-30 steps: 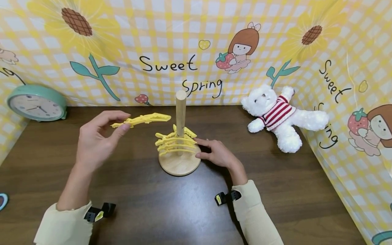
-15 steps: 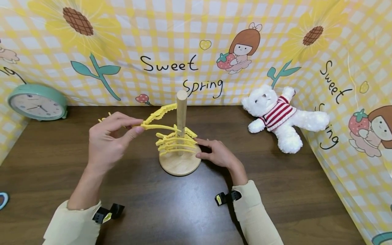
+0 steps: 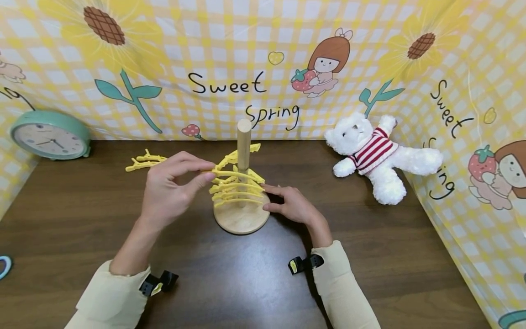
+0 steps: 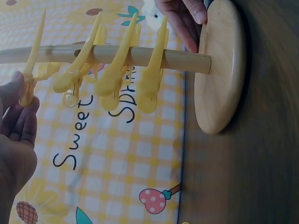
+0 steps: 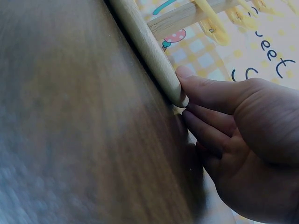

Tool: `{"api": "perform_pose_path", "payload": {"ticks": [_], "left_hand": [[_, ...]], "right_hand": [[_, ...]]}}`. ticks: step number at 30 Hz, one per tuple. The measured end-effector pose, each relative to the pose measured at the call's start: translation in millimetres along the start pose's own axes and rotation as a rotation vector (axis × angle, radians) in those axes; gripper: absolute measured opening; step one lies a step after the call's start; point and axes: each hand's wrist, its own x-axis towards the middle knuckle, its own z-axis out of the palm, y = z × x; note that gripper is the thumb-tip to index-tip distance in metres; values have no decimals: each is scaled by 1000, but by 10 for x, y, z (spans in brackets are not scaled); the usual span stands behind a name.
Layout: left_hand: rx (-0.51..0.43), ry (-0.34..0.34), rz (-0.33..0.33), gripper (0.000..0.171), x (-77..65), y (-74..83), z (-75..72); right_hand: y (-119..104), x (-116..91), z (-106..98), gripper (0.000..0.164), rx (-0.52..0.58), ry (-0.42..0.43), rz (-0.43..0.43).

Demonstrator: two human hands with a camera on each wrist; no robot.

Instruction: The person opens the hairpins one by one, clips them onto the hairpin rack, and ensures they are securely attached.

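Observation:
My left hand (image 3: 172, 187) pinches the tail end of a yellow alligator hair clip (image 4: 33, 60) between thumb and fingers. The clip is spread apart, one arm passing in front of the wooden post (image 3: 244, 146) and the other behind it. Three similar yellow hair clips (image 4: 117, 70) sit lower on the post, one above another, their tails pointing left. The post rises upright from a round wooden base (image 3: 241, 224). At the base's right edge, my right hand (image 3: 297, 208) grips the rim between thumb and fingers, clearest in the right wrist view.
Several more yellow clips (image 3: 144, 161) lie on the brown table left of the stand, partly behind the left hand. A green clock (image 3: 51, 137) stands at the back left. A white teddy bear (image 3: 370, 155) lies at the back right, by the patterned cloth wall.
My left hand has moved right with the hair clip, which went from closed to spread and now straddles the post. Clips on the table behind that hand came into view. The right hand stays put.

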Motion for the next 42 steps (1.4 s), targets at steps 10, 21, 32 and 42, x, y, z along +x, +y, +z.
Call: {"api": "perform_pose_path", "payload": {"ticks": [10, 21, 32, 42], "left_hand": [[9, -35, 15, 23, 29, -57, 63], [-33, -54, 20, 27, 28, -77, 61], [-38, -90, -19, 30, 6, -64, 28], [-59, -131, -42, 35, -11, -84, -24]], "right_hand": [[0, 3, 1, 56, -1, 2, 0], [-12, 6, 3, 56, -2, 1, 11], [-18, 1, 13, 56, 5, 1, 15], [-23, 4, 5, 55, 3, 6, 6]]}}
